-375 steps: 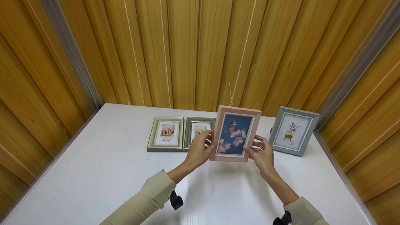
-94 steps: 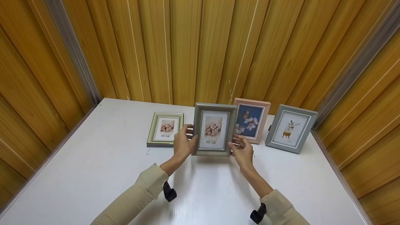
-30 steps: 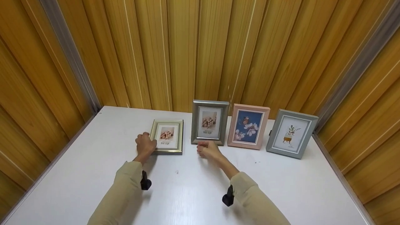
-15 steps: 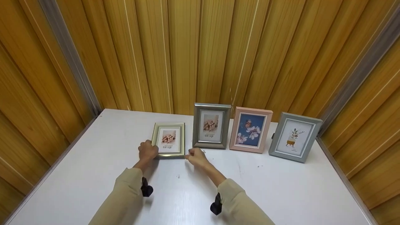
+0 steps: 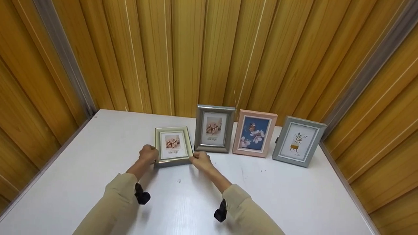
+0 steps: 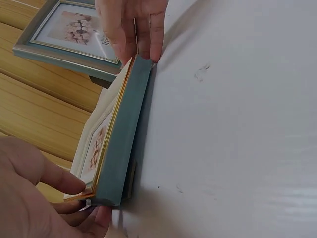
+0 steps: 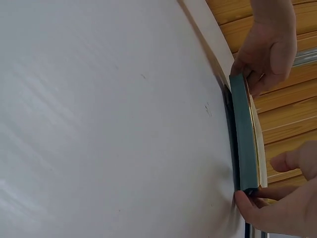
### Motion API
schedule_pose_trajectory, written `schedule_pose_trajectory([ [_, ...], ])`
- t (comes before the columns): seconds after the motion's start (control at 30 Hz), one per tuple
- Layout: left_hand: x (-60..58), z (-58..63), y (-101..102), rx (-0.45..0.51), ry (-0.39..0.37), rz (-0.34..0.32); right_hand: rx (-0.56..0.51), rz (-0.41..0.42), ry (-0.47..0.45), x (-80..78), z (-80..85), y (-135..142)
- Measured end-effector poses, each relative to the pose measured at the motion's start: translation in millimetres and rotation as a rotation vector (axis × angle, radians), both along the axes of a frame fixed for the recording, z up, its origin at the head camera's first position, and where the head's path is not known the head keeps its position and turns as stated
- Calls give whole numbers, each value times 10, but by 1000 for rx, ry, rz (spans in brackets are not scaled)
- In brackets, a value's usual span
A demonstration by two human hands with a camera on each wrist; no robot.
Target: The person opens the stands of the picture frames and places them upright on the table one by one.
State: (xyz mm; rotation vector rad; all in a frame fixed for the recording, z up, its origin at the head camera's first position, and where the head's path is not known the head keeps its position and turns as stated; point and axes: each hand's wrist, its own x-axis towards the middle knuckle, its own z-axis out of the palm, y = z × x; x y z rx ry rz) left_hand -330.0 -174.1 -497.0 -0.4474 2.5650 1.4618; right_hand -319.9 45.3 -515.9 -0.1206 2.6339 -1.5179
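A pale gold-green photo frame (image 5: 174,147) with a flower picture is tipped a little, its near edge raised off the table. My left hand (image 5: 149,154) pinches its left near corner, thumb above and fingers below, as the left wrist view shows. At the opposite near corner my right hand (image 5: 201,161) holds the frame, with fingertips under the edge (image 7: 246,131) in the right wrist view. Just right of it a darker grey-brown photo frame (image 5: 199,130) stands upright. Beyond that stand a pink frame (image 5: 236,135) with blossoms and a grey-green frame (image 5: 281,143) with a potted plant picture.
The white tabletop (image 5: 183,202) ends at the back against a ribbed wood-look wall (image 5: 183,58). Similar walls close both sides. Small marks (image 5: 179,180) show on the table. A black wrist camera (image 5: 142,195) hangs at the left sleeve, another (image 5: 220,212) at the right.
The grey-brown and pink frames were stood up in turn. My right hand has moved left to the pale frame's corner, and that frame, earlier flat, is now tipped up and slightly turned.
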Motion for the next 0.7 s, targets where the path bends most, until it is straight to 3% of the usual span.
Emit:
schedule_pose_trajectory([
  [0.27, 153, 70, -88, 328, -34, 50, -75, -129, -25, 65, 99, 50],
  [0.4, 233, 110, -91, 371, 2, 60, -204, -119, -43, 93, 133, 126],
  [0.53, 332, 148, -71, 402, 38, 25, -353, -61, -69, 125, 187, 226],
  [0.7, 494, 188, -11, 404, 58, 3, -289, 33, -102, 217, 273, 358],
])
